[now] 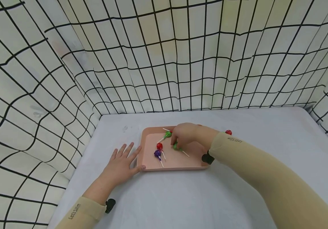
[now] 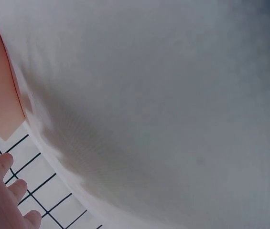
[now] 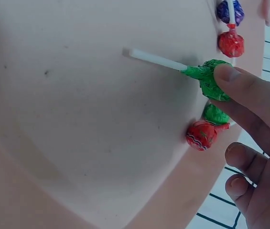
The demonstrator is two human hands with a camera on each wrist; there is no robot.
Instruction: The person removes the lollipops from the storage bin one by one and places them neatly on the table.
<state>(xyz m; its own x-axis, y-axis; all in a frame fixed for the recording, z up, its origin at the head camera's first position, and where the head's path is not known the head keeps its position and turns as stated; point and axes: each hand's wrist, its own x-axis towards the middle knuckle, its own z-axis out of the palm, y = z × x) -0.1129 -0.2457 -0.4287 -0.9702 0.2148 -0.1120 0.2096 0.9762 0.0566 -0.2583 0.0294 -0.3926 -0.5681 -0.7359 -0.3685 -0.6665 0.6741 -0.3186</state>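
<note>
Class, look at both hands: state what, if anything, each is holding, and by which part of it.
The right hand pinches a green lollipop by its wrapped head; the left hand holds nothing.

Black-gridded white walls (image 1: 198,70) around a white table (image 1: 284,136) suggest a lab-like setting.

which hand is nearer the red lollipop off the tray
Right: the right hand is over the tray, left of the red lollipop; the left hand is farther off, at the tray's left edge.
</note>
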